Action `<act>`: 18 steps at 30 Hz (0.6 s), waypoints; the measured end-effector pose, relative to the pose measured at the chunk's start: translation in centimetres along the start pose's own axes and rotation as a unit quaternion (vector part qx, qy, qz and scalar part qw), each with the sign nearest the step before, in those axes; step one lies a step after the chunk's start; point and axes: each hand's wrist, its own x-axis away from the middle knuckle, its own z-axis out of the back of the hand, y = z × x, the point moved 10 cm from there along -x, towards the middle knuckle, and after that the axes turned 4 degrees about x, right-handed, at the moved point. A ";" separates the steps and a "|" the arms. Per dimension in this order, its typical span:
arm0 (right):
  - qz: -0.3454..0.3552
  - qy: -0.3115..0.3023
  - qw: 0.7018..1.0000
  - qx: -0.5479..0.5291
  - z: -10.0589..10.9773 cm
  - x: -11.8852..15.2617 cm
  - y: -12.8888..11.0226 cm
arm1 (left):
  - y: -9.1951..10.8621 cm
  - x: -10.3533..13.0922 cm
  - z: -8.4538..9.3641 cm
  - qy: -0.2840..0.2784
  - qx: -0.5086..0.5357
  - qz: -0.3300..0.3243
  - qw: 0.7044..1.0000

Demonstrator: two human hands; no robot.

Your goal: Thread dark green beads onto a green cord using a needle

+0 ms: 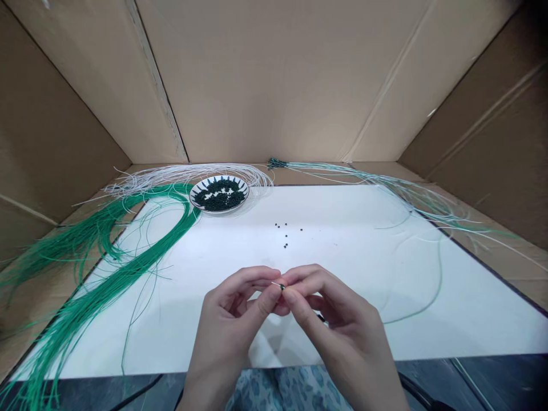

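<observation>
In front of my body, my left hand [240, 311] and my right hand [331, 314] meet fingertip to fingertip. Between the pinched thumbs and forefingers sits a small dark bead [282, 287], with a short white cord end [275, 283] poking out toward the left. Both hands are closed at this spot; my fingers cover most of what they grip. From behind my right hand a thin pale green cord [428, 305] curves off to the right over the white board. Another small dark piece [321, 318] shows by my right fingers.
Several loose dark beads [286, 236] lie on the white board [342, 257]. A patterned plate [247, 197] of dark beads stands at the back left. Green cords [141, 262] and white cords [192, 169] spread left; a beaded cord bundle [325, 167] lies back right. Cardboard walls [274, 85] surround it.
</observation>
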 end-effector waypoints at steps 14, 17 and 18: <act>-0.052 0.008 0.998 -0.033 0.1 -0.3 3.5 | -3.0 -1.6 0.9 -0.010 0.042 0.052 0.998; -0.050 0.013 0.999 -0.012 0.0 -0.5 3.9 | -3.2 -1.7 1.1 0.011 0.033 0.063 0.997; -0.046 0.014 0.999 -0.001 0.1 -0.6 3.9 | -3.1 -1.7 1.1 0.012 0.025 0.064 0.998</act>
